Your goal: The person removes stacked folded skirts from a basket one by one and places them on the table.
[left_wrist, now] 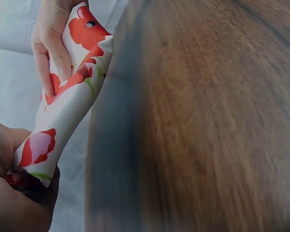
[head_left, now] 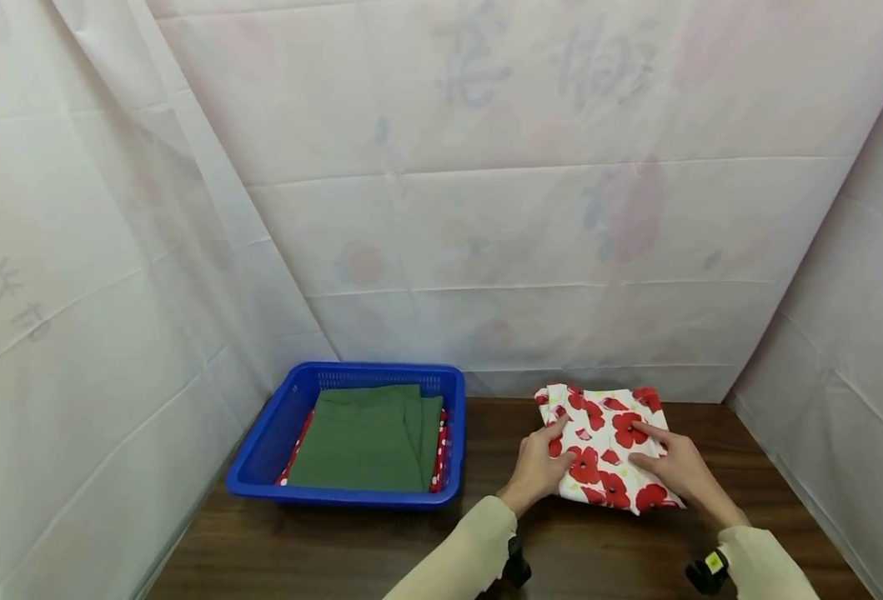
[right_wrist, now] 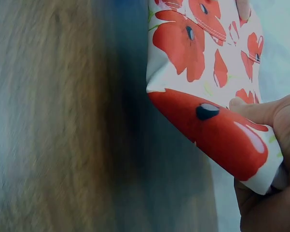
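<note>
A folded white garment with red flowers (head_left: 594, 442) is held at the right of the wooden table, in front of the back curtain. My left hand (head_left: 542, 467) grips its left edge, with thumb and fingers on either side in the left wrist view. Across from it, my right hand (head_left: 677, 471) holds the right edge. The right thumb (right_wrist: 258, 110) presses on the upper face while the other fingers go underneath, partly hidden. Stitched seams show on the flowered fabric in the right wrist view, and its near corner hangs down a little.
A blue plastic basket (head_left: 343, 497) stands on the table to the left. Inside lies a folded green garment (head_left: 362, 442) on top of a red cloth with white dots (head_left: 438, 454). White curtains (head_left: 486, 233) enclose the brown wooden table (head_left: 321, 550) at the back and sides.
</note>
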`<state>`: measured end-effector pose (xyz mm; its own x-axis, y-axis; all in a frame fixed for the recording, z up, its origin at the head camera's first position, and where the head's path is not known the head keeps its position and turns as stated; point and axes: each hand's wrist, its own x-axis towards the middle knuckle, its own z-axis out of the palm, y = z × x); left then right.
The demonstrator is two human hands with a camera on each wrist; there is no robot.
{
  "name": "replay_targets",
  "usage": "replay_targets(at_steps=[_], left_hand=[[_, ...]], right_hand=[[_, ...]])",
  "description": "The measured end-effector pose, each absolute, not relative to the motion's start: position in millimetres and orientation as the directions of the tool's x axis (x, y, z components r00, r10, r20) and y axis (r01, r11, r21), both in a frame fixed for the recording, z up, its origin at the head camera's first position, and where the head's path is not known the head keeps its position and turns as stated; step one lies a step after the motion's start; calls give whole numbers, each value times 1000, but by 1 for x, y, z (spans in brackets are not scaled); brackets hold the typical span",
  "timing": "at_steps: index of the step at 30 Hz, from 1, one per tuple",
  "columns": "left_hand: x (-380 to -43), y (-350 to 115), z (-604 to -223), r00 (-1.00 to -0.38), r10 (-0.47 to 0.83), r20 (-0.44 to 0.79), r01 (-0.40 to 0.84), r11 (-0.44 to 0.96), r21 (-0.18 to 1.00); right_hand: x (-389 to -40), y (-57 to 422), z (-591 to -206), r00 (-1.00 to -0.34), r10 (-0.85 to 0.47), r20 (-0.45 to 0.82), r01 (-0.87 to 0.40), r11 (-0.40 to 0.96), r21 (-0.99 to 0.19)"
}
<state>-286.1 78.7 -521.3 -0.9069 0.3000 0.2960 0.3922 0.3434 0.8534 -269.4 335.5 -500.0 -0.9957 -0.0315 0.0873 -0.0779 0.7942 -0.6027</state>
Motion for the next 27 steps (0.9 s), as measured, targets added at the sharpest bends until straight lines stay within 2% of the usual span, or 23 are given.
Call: replay_targets(at_steps=[8, 16, 27], left_hand=[[-285, 91, -533, -887, 366, 283, 414, 354, 839], [-281, 107, -532, -859, 473, 196, 403, 387, 829], [-277, 128, -531, -860, 485, 158, 394, 435, 810]], right_hand=[[-265, 351, -515, -996, -9, 86, -58, 802, -594], [-263, 371, -516, -995, 35, 96, -23, 837, -546], [-258, 386, -514, -989, 49, 141, -32, 853, -521]])
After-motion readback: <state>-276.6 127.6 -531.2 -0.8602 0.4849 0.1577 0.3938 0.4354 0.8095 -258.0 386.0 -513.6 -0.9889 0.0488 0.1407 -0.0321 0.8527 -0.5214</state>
